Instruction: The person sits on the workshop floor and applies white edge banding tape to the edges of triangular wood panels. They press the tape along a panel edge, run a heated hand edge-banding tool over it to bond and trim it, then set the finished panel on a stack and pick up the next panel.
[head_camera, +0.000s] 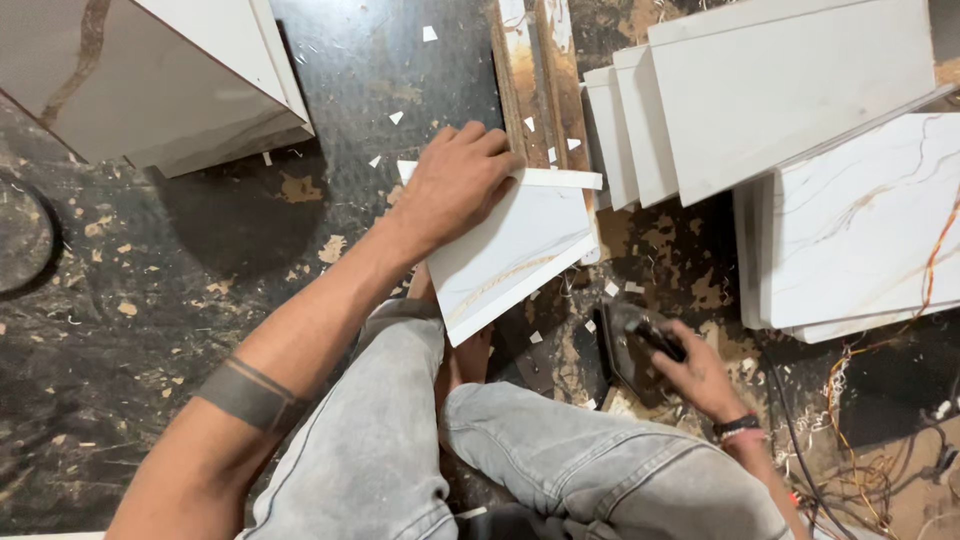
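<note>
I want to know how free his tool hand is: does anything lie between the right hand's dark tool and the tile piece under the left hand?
Nothing solid: only scattered chips on the floor separate the dark tool in the right hand from the tile piece under the left hand.

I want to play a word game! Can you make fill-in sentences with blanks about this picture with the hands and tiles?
1. The left hand presses down on a white ____ with a tan streak.
2. The right hand grips a black ____ on the floor.
3. The person's trousers are ____ in colour.

Missing words: tile; tool; grey.
</note>
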